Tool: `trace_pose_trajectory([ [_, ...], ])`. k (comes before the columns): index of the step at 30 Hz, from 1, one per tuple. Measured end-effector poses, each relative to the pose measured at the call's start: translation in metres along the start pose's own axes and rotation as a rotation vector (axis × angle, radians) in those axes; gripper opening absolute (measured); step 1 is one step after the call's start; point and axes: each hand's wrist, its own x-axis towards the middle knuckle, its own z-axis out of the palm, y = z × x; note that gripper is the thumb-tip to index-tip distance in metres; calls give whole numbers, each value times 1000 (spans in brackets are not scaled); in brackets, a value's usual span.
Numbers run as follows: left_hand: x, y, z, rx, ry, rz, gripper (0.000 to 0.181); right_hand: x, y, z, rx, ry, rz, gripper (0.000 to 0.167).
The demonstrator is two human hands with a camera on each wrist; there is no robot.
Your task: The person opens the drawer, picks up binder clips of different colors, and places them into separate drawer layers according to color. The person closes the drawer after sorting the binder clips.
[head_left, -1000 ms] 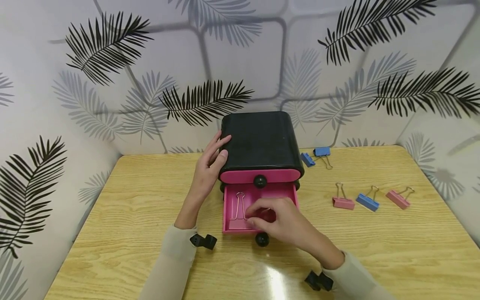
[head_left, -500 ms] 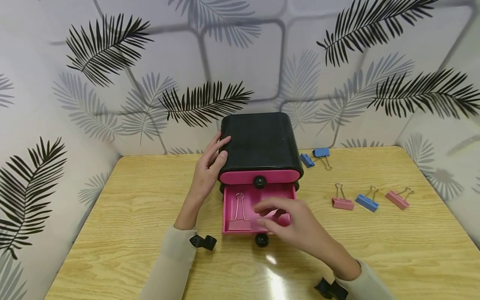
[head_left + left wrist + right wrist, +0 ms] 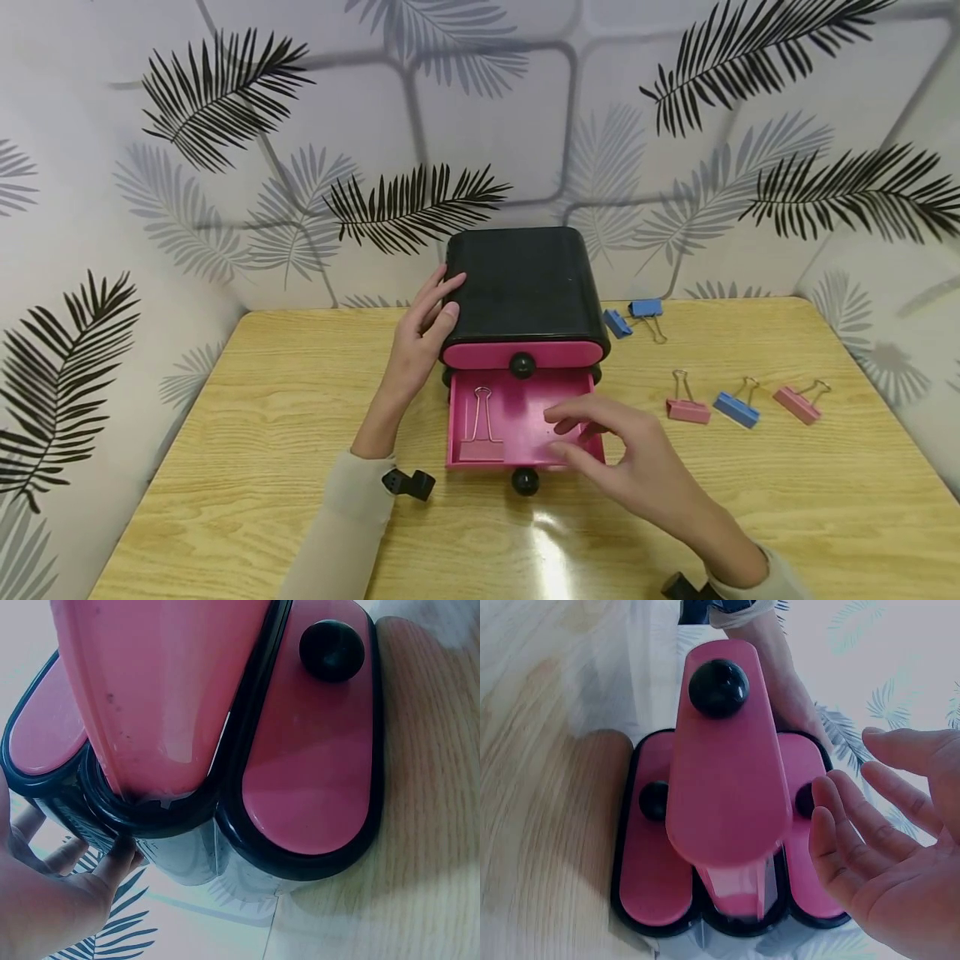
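Note:
A black drawer box (image 3: 525,283) with pink drawer fronts stands on the table. Its middle drawer (image 3: 540,433) is pulled out, and a pink binder clip (image 3: 482,448) lies at the left inside it, handle pointing back. My left hand (image 3: 416,337) rests against the box's upper left side, fingers spread along the edge. Over the drawer's right part hovers my right hand (image 3: 630,450), thumb and fingers apart with nothing between them. The right wrist view shows the same hand (image 3: 900,832) with loosely bent fingers beside the pulled-out drawer's front (image 3: 731,780).
To the right of the box lie a pink binder clip (image 3: 687,410), a blue binder clip (image 3: 737,409) and another pink clip (image 3: 798,403). Two blue clips (image 3: 645,308) (image 3: 618,323) lie by the box's back right. A patterned wall stands behind the table.
My right hand has moved right, away from the pink binder clip in the drawer, and its fingers have parted. The left hand stays on the box.

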Motion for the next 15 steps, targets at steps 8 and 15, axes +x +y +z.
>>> trace_pose_trajectory([
  [8,0,0,0,-1,-2,-2,45,-10,2,-18,-72,49,28,44],
  [15,-1,-1,0,-2,-5,6,45,-20,6,-32,-91,61,50,46],
])
